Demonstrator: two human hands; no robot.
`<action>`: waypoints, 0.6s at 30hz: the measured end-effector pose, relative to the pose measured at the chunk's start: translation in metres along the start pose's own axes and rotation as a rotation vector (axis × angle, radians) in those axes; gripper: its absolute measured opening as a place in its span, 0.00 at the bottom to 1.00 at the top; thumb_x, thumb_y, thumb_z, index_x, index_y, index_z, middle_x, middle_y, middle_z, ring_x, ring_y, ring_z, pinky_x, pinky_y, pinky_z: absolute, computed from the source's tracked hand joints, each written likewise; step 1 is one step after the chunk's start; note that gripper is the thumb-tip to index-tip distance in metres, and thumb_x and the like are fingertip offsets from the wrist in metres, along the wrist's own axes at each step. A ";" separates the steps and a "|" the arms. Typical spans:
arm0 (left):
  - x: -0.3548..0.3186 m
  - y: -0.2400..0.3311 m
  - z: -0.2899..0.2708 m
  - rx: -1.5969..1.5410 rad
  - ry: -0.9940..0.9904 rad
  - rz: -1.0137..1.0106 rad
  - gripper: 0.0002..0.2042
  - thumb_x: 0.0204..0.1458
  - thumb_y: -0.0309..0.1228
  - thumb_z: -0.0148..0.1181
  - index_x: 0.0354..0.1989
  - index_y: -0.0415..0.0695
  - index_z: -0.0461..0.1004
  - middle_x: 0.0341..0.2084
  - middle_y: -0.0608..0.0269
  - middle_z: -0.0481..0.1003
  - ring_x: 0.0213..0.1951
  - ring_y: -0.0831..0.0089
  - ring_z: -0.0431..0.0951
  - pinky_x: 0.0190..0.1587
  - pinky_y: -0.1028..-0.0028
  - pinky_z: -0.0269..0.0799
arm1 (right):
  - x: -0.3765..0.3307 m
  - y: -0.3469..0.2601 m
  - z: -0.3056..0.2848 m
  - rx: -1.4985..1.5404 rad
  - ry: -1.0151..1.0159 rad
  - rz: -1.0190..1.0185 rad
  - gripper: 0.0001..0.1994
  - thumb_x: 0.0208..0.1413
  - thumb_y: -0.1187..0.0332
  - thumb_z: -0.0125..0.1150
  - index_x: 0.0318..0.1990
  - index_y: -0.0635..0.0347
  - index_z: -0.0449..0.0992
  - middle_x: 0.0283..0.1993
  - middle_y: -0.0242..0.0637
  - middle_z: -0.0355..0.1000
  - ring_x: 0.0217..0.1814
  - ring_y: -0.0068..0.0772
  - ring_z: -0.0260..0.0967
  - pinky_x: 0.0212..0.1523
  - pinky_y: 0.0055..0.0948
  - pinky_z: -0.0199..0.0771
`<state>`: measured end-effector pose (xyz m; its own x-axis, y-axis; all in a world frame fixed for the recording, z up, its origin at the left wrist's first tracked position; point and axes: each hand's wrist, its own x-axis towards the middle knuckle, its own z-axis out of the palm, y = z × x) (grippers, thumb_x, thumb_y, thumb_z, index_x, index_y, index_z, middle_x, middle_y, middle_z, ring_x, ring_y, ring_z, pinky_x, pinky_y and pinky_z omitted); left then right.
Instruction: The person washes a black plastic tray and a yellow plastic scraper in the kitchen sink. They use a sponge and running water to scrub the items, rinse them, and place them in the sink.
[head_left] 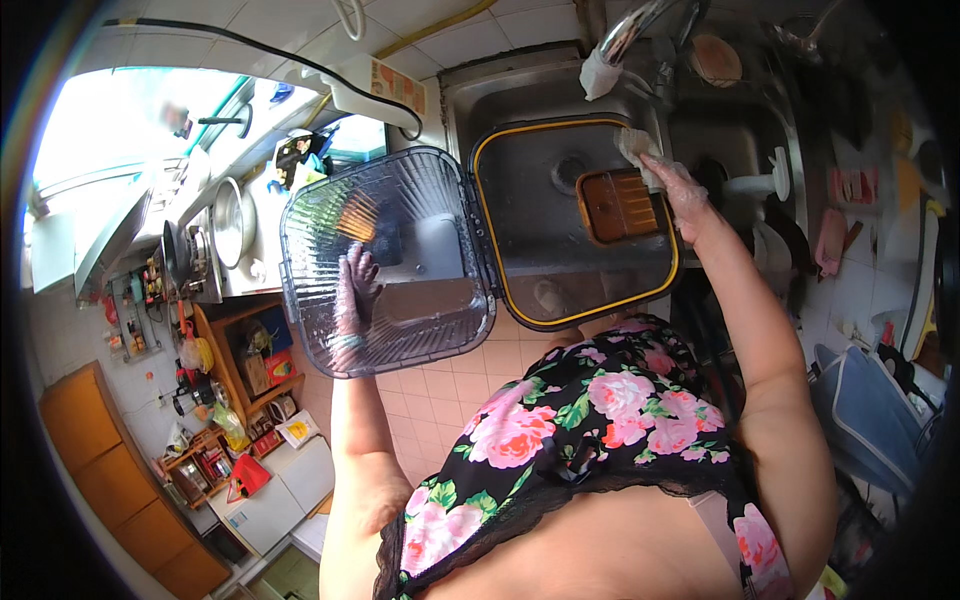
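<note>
Head view looks down on a person holding a hinged container open over a steel sink (500, 90). The container has 2 halves joined by a dark hinge down the middle: a clear ribbed lid (385, 260) on the left and a clear base with a yellow rim (570, 225) on the right. An orange-brown vent panel (617, 205) sits in the base, toward its right edge.

The left hand (355, 290), in a thin transparent glove, is seen through the clear lid, supporting it from behind near its lower left part, with the fingers spread and pointing upward. The right hand (680, 190), also gloved, presses a pale cloth (635, 148) against the upper right edge of the base; its fingers are bunched together over the cloth, beside the vent panel.

The base hangs over the sink basin, whose drain shows through it, and the lid hangs past the sink's left edge over the tiled floor. A chrome tap (635, 30) with a white wrap on its spout curves above the top edge of the base. A white power strip (385, 95) lies on the counter left of the sink.
</note>
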<state>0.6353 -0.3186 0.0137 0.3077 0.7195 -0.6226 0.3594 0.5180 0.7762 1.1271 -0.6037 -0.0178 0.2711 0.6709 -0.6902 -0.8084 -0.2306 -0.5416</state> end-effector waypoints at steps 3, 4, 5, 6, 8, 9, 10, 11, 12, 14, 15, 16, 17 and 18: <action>0.001 -0.002 -0.005 -0.023 -0.031 -0.038 0.37 0.62 0.66 0.32 0.75 0.59 0.48 0.75 0.58 0.48 0.73 0.56 0.47 0.70 0.46 0.37 | -0.010 -0.004 0.010 0.033 -0.039 -0.034 0.24 0.64 0.54 0.57 0.62 0.56 0.70 0.59 0.35 0.71 0.60 0.33 0.70 0.58 0.39 0.75; 0.002 -0.005 -0.007 -0.041 -0.032 -0.060 0.37 0.62 0.66 0.32 0.75 0.59 0.49 0.74 0.57 0.49 0.73 0.56 0.48 0.70 0.46 0.39 | -0.014 -0.004 0.018 0.057 -0.038 -0.020 0.22 0.65 0.56 0.56 0.62 0.56 0.71 0.59 0.36 0.71 0.60 0.32 0.70 0.58 0.38 0.75; -0.003 -0.003 -0.003 -0.051 -0.052 -0.081 0.37 0.62 0.66 0.33 0.74 0.58 0.50 0.73 0.58 0.50 0.73 0.56 0.49 0.70 0.46 0.40 | -0.015 -0.002 0.021 0.084 -0.035 -0.043 0.21 0.64 0.57 0.57 0.61 0.57 0.71 0.57 0.36 0.73 0.57 0.32 0.71 0.56 0.37 0.76; -0.004 -0.003 -0.002 -0.074 -0.071 -0.093 0.37 0.62 0.65 0.32 0.74 0.57 0.50 0.74 0.57 0.50 0.73 0.55 0.49 0.70 0.46 0.40 | -0.016 0.000 0.024 0.110 -0.032 -0.064 0.20 0.64 0.58 0.57 0.59 0.58 0.72 0.55 0.36 0.74 0.55 0.32 0.73 0.55 0.36 0.77; -0.011 0.001 0.002 -0.091 -0.093 -0.090 0.37 0.63 0.64 0.31 0.74 0.53 0.51 0.74 0.58 0.50 0.73 0.56 0.49 0.70 0.46 0.40 | -0.017 0.001 0.027 0.159 -0.037 -0.069 0.20 0.64 0.58 0.58 0.58 0.59 0.74 0.53 0.35 0.76 0.53 0.32 0.75 0.53 0.35 0.77; -0.016 0.003 0.000 -0.117 -0.095 -0.067 0.37 0.63 0.64 0.31 0.74 0.52 0.51 0.74 0.58 0.50 0.73 0.57 0.49 0.70 0.47 0.40 | -0.017 0.001 0.025 0.182 -0.044 -0.053 0.20 0.64 0.58 0.58 0.58 0.58 0.74 0.53 0.35 0.76 0.53 0.31 0.75 0.53 0.35 0.77; -0.020 0.005 -0.002 -0.141 -0.098 -0.045 0.37 0.63 0.64 0.30 0.74 0.52 0.52 0.73 0.58 0.51 0.73 0.58 0.49 0.70 0.48 0.40 | -0.018 -0.001 0.023 0.199 -0.067 -0.033 0.21 0.63 0.58 0.59 0.58 0.59 0.74 0.53 0.36 0.76 0.52 0.32 0.75 0.53 0.35 0.78; -0.023 0.004 -0.003 -0.170 -0.107 -0.024 0.38 0.63 0.64 0.30 0.73 0.51 0.52 0.73 0.58 0.51 0.73 0.59 0.49 0.71 0.48 0.40 | -0.019 -0.003 0.018 0.210 -0.083 -0.016 0.21 0.63 0.57 0.60 0.58 0.59 0.73 0.53 0.37 0.76 0.52 0.32 0.75 0.52 0.36 0.79; -0.027 0.004 -0.006 -0.314 -0.137 0.001 0.37 0.64 0.63 0.27 0.73 0.49 0.54 0.72 0.58 0.54 0.73 0.60 0.51 0.71 0.51 0.41 | -0.021 -0.004 0.015 0.206 -0.076 -0.040 0.21 0.63 0.58 0.59 0.58 0.59 0.74 0.53 0.37 0.76 0.53 0.32 0.75 0.53 0.35 0.77; -0.048 0.014 -0.011 -0.491 -0.137 0.069 0.45 0.58 0.71 0.27 0.73 0.47 0.52 0.72 0.52 0.52 0.73 0.56 0.50 0.72 0.50 0.39 | -0.023 -0.004 0.004 0.199 -0.057 -0.088 0.20 0.64 0.59 0.59 0.58 0.60 0.74 0.54 0.37 0.76 0.55 0.32 0.74 0.56 0.32 0.75; -0.064 0.028 -0.004 -0.601 -0.160 0.107 0.47 0.57 0.72 0.27 0.73 0.45 0.52 0.72 0.50 0.53 0.73 0.55 0.51 0.72 0.50 0.40 | -0.010 0.004 -0.020 0.066 -0.057 -0.252 0.20 0.64 0.59 0.58 0.58 0.60 0.74 0.54 0.36 0.75 0.56 0.31 0.73 0.57 0.30 0.73; -0.088 0.059 0.023 -0.606 -0.111 0.135 0.49 0.55 0.74 0.27 0.72 0.43 0.53 0.71 0.45 0.54 0.72 0.52 0.53 0.71 0.48 0.45 | 0.012 0.019 -0.054 -0.069 -0.045 -0.421 0.19 0.64 0.60 0.58 0.58 0.61 0.75 0.55 0.36 0.75 0.56 0.30 0.72 0.58 0.29 0.72; -0.103 0.076 0.036 -0.537 -0.064 0.192 0.49 0.56 0.74 0.27 0.72 0.41 0.54 0.68 0.44 0.60 0.69 0.51 0.58 0.69 0.48 0.51 | 0.022 0.026 -0.071 -0.211 -0.043 -0.581 0.19 0.65 0.60 0.57 0.58 0.61 0.75 0.55 0.36 0.75 0.57 0.30 0.72 0.59 0.27 0.70; -0.120 0.085 0.043 -0.396 -0.059 0.249 0.49 0.55 0.74 0.29 0.71 0.41 0.54 0.67 0.44 0.62 0.68 0.51 0.60 0.68 0.50 0.54 | -0.020 0.000 -0.019 -0.043 0.026 -0.370 0.19 0.65 0.61 0.56 0.58 0.63 0.75 0.57 0.35 0.74 0.59 0.27 0.69 0.61 0.25 0.66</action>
<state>0.6665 -0.3804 0.1499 0.3957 0.8228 -0.4080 -0.0918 0.4774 0.8738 1.1318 -0.6303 -0.0135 0.5543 0.6965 -0.4556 -0.6307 -0.0057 -0.7760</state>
